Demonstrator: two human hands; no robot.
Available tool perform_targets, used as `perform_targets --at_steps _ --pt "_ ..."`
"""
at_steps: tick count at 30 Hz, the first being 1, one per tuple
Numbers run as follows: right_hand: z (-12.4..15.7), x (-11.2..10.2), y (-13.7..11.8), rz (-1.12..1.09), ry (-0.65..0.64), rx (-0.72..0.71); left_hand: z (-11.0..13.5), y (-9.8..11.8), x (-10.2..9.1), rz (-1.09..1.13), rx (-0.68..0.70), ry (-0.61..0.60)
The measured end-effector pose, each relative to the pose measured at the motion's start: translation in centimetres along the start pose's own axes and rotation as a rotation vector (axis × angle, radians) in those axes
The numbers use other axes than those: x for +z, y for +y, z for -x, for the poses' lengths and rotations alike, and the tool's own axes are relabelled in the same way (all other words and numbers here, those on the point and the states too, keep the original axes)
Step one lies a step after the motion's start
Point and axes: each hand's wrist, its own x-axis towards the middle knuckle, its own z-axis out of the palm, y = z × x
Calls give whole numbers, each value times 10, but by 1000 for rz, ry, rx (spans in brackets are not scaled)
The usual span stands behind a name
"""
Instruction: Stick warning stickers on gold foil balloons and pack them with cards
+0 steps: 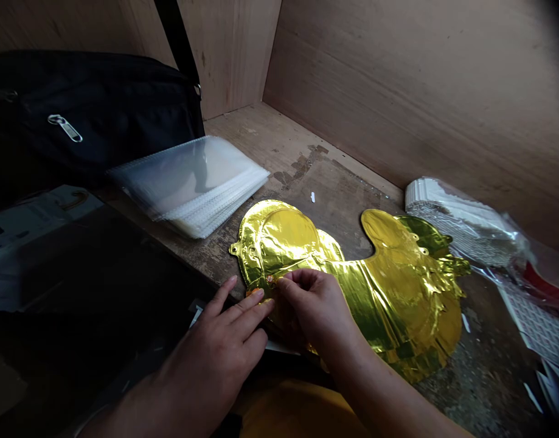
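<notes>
Near the middle of the counter (306, 176), flat and without air: a gold foil balloon (398, 286), apparently the top one of a small pile of similar pieces, spread wide on the worn wood, probably to keep the thin foil from creasing. Both hands together at its near left edge. Right hand (315, 304) closed in a fine pinch, thumb and first finger gripping a small bit of the foil balloon's edge, close to a little orange spot; such a narrow grip probably because of the thin, slippery material. Left hand (224, 340) open, fingers (249, 304) stretched out and laid flat just beside the pinch, holding nothing, likely pressing down to stop any sliding. Further away on the left, a stack of clear plastic bags (192, 182), fanned a little, within easy reach. Behind that, a black bag (101, 109) against the wooden wall (420, 91), put aside from the working place. On the right, near the wall, a packet of white sheets (461, 225) in plastic wrap, just beside the far right end of the gold foil. On the near left, something dark and flat, too dim to identify.
</notes>
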Motion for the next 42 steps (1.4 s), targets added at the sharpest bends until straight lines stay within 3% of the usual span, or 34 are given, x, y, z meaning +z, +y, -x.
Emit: perform_targets --at_steps 16,29,42 --pt "3 -3 -3 -82 -95 20 -1 0 -1 26 -23 -13" --pt "1 -2 -1 18 -75 -2 -1 1 0 30 -31 4" --pt "-7 0 18 531 121 -323 -7 -1 -5 -23 31 2"
